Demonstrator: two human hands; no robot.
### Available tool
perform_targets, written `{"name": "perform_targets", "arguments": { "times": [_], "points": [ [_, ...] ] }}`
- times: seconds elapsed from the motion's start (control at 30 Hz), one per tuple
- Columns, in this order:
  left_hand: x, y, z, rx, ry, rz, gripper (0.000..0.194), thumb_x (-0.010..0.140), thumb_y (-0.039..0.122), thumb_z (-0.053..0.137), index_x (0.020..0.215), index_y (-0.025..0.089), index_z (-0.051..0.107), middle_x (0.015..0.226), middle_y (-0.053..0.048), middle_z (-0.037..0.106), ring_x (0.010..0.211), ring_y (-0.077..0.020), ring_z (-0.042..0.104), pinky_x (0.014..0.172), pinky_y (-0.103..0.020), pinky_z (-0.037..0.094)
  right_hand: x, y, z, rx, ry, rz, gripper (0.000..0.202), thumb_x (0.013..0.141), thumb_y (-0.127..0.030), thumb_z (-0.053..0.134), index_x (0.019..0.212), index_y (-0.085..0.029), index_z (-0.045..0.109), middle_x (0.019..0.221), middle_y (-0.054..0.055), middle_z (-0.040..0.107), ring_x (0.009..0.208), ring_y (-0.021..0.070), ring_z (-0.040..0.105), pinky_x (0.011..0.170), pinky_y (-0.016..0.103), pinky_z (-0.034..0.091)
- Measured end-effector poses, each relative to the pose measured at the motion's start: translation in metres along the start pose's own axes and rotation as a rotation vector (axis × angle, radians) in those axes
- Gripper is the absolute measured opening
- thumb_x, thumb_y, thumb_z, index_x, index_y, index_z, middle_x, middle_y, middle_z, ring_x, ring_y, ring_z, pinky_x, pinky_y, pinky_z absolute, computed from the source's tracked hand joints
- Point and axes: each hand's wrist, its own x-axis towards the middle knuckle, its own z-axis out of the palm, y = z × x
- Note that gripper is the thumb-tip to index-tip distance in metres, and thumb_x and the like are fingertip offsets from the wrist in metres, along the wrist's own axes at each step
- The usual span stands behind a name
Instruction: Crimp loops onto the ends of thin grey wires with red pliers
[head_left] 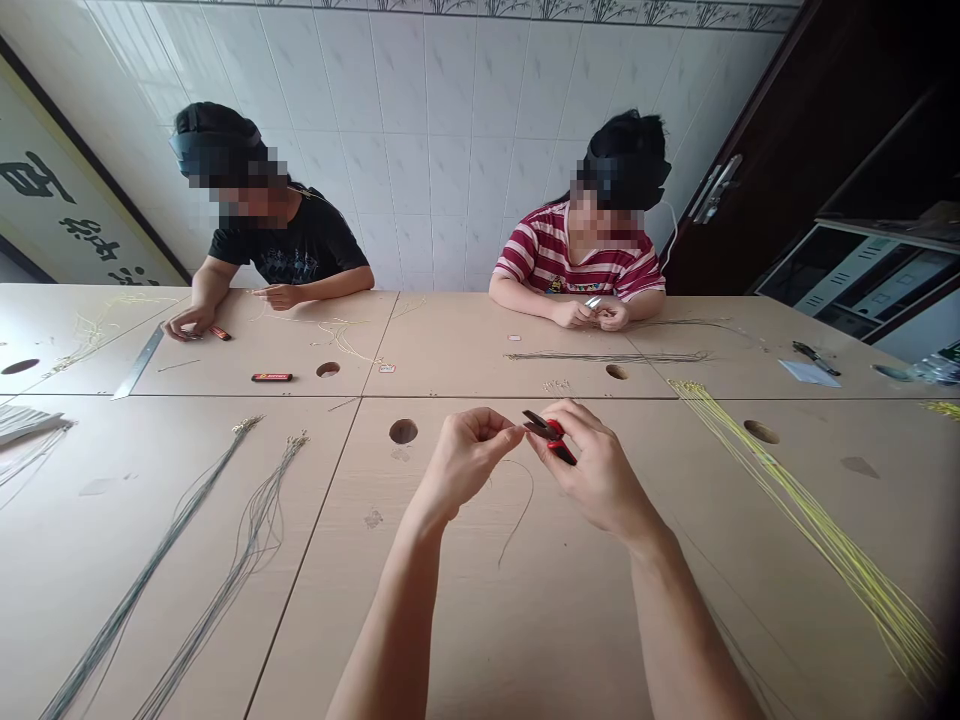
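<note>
My right hand (600, 470) is closed around red-handled pliers (556, 438), whose dark jaws point left. The jaws are at the fingertips of my left hand (476, 455), which is pinched closed. A thin dark cord (531, 490) curves down from between my hands toward the tabletop, and its upper end is hidden at my left fingers. Whatever tiny piece lies at the jaw tips is too small to make out.
Bundles of grey cords (187, 515) lie on the left of the table (450, 640), and yellow cords (810, 520) on the right. Two people, in a black shirt (322, 235) and a striped shirt (536, 240), sit opposite. A ruler (139, 362) and a red-and-black marker (271, 378) lie near the left person.
</note>
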Motion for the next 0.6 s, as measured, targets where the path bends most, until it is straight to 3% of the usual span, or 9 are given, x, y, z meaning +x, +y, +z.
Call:
{"name": "perform_targets", "arguments": {
  "times": [0.17,0.37,0.6],
  "points": [
    [-0.001,0.0,-0.001,-0.085,-0.006,0.024,0.027,0.082,0.038,0.066,0.072,0.015,0.056,0.057,0.007,0.034,0.051,-0.0055,0.021,0.045,-0.022,0.014,0.001,0.002,0.002,0.059,0.002,0.043,0.007,0.092,-0.021,0.054,0.086,-0.021,0.058,0.087,0.002,0.056,0.08,0.0166,0.053,0.073,0.03,0.043],
    [-0.003,0.006,-0.007,-0.409,-0.058,0.054,0.017,0.088,0.029,0.063,0.097,0.017,0.057,0.055,0.011,0.02,0.049,-0.0051,0.013,0.045,-0.018,0.013,0.002,-0.003,0.003,0.207,-0.048,0.1,0.008,0.093,-0.026,0.056,0.094,-0.022,0.062,0.094,0.003,0.06,0.085,0.0159,0.059,0.075,0.029,0.047],
    [-0.003,0.007,-0.008,-0.632,-0.119,0.067,0.012,0.089,0.024,0.064,0.096,0.016,0.058,0.057,0.01,0.018,0.047,-0.0043,0.009,0.042,-0.017,0.011,0.001,-0.015,0.002,0.325,-0.084,0.127,0.009,0.092,-0.029,0.058,0.095,-0.023,0.064,0.092,0.001,0.058,0.077,0.0122,0.055,0.07,0.025,0.046]
  ]
}}
